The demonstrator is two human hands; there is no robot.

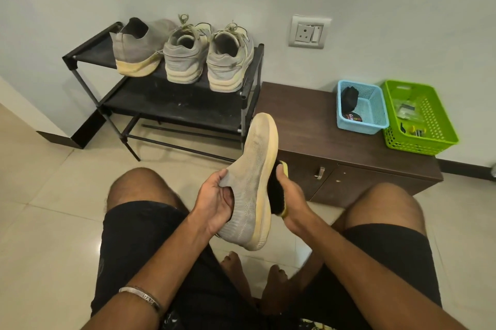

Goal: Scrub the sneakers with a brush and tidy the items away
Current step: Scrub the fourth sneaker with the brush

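Our left hand (214, 202) grips the grey knit sneaker (253, 182) at its collar, fingers tucked inside, toe tilted up above our knees. Our right hand (291, 199) clasps the yellow-backed brush (277, 190), bristles against the sole edge. Beyond, three sneakers (185, 54) sit on the black shoe rack (86, 54); a blue basket (362, 121) and a green basket (429, 139) rest on the brown cabinet (308, 125).

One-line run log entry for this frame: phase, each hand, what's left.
phase: scrubbing | left hand: grips knit sneaker at collar | right hand: holds brush against sole side | rack: three sneakers waiting
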